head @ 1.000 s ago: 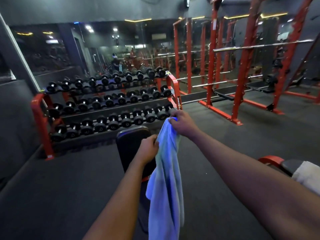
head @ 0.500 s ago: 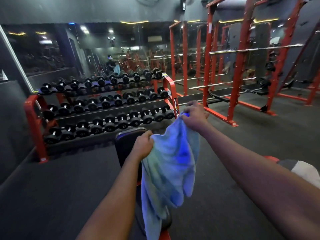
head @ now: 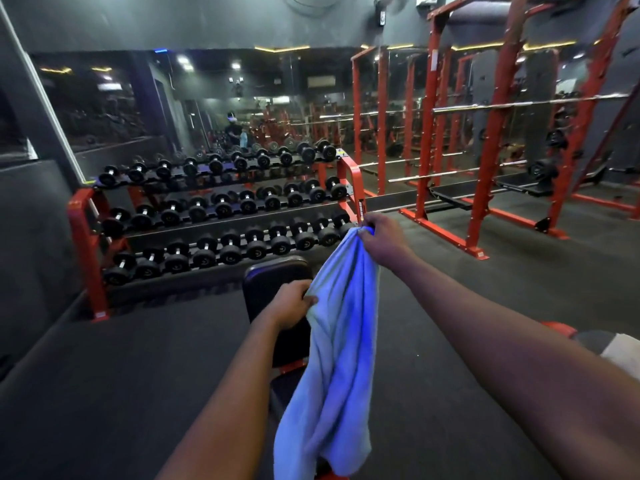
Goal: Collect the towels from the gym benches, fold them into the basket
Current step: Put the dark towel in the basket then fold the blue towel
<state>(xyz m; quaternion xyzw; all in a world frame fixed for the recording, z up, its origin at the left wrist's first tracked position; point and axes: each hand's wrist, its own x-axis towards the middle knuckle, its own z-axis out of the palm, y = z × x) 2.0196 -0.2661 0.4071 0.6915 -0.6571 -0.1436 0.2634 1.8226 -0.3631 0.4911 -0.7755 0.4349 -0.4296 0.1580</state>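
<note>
A light blue towel [head: 341,358] hangs in front of me over a black padded gym bench [head: 273,282]. My right hand [head: 382,239] grips its top corner, held up and forward. My left hand [head: 292,303] pinches the towel's left edge lower down, close above the bench's backrest. The cloth drapes down in folds between my forearms and hides most of the bench seat. A white towel [head: 623,353] lies on a second bench at the right edge, partly hidden by my right arm. No basket is in view.
A red three-tier rack of black dumbbells [head: 221,220] stands just beyond the bench, before a wall mirror. Red squat racks with barbells [head: 485,150] fill the right side. Dark rubber floor [head: 121,375] spreads to the left of the bench.
The towel, spread wide between my hands half a second ago, now hangs narrower and longer. My right hand holds its corner high; my left hand has slid along the edge.
</note>
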